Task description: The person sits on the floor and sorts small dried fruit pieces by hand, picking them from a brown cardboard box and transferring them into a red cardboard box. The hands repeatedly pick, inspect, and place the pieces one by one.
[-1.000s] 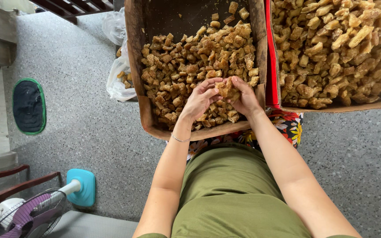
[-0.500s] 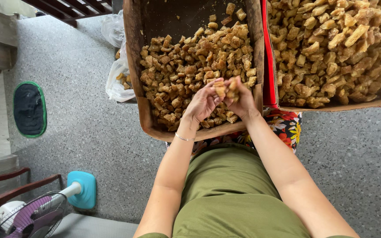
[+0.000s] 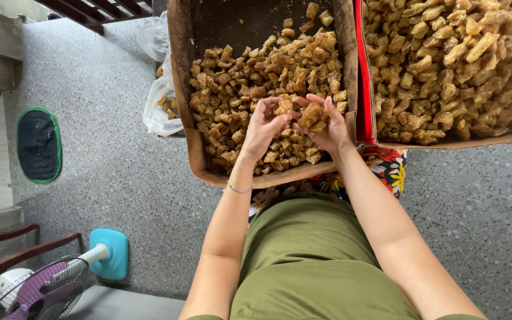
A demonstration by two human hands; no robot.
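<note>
Both hands raised slightly, left hand (image 3: 263,125) and right hand (image 3: 326,124) fingers pinching brown chunk (image 3: 310,114) (near box edge (image 3: 280,178))

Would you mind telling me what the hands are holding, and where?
Both hands, left hand and right hand, pinch one brown chunk by its sides.

cut by edge: right-hand cardboard box of golden fried chunks (image 3: 445,144), 2 o'clock | purple-bladed electric fan (image 3: 37,291), 8 o'clock | hidden: crumpled clear plastic bag (image 3: 158,101) partly behind left brown cardboard box (image 3: 182,89)

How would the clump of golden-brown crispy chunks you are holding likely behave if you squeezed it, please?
The clump of golden-brown chunks, held between the left hand and right hand, looks puffed, so probably light. Its rough, jagged, irregular edges suggest it would crumble rather than bend or roll.
</note>
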